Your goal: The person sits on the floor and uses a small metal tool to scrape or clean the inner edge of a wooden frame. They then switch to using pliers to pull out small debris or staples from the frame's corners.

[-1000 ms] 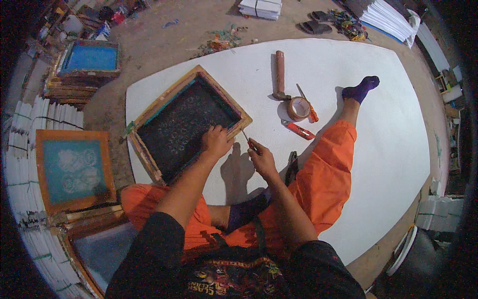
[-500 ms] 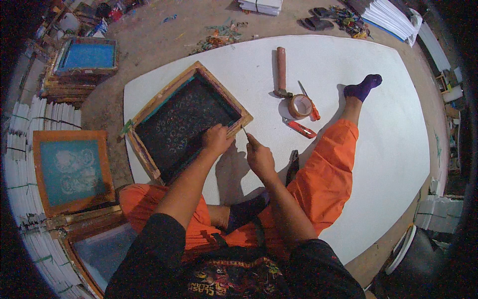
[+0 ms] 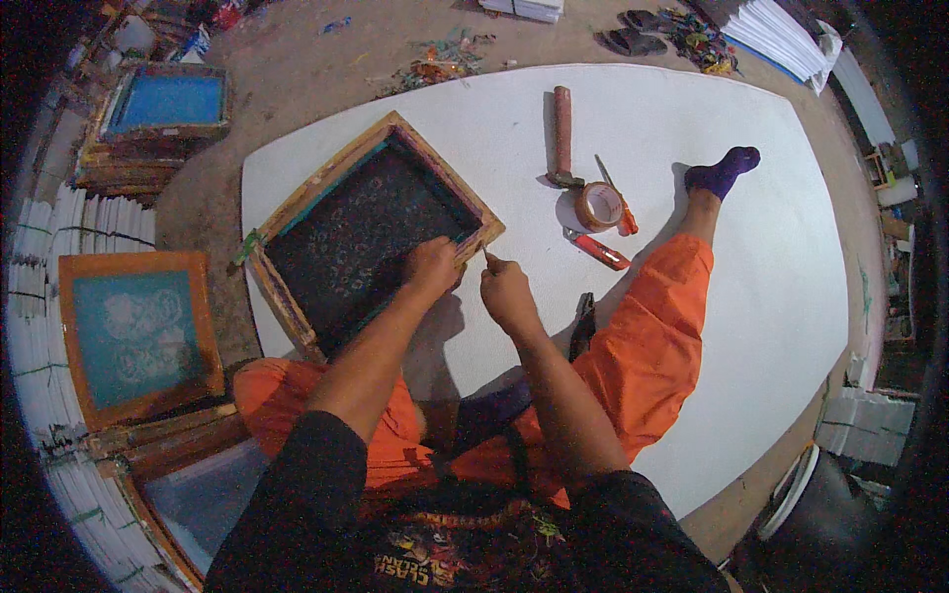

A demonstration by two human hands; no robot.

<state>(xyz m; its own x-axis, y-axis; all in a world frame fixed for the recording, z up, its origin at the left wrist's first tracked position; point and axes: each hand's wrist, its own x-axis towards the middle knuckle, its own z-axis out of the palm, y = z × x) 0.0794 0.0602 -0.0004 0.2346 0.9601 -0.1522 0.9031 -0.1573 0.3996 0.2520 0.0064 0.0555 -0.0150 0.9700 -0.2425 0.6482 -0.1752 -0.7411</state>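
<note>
Head view: the wooden screen frame (image 3: 452,170) sits ahead of me and to my left, over the white sheet (image 3: 751,326), one corner pointing away and its near end reaching toward my bent left knee; whether it touches the knee I cannot tell. My left hand (image 3: 431,267) lies on the near right rail, fingers over the wood, but how firmly that grip clenches I cannot see. My right hand's grip (image 3: 506,291) is curled around a slim tool (image 3: 487,256), mostly hidden in the fist, its end just beside the frame's right corner.

I judge the frame stiff and fairly light, broad enough to swing if held at one spot. The dark mesh (image 3: 366,203) stretched inside is likely the fragile part, so I would take hold by the rails, best at two opposite ones, and keep fingertips and the tool's point off it. The worn wood should not be slippery, though it may be rough to the skin.

Farther right lie a hammer (image 3: 562,133), a roll of tape (image 3: 585,209) and a red cutter (image 3: 601,253), all well apart from the frame.
</note>
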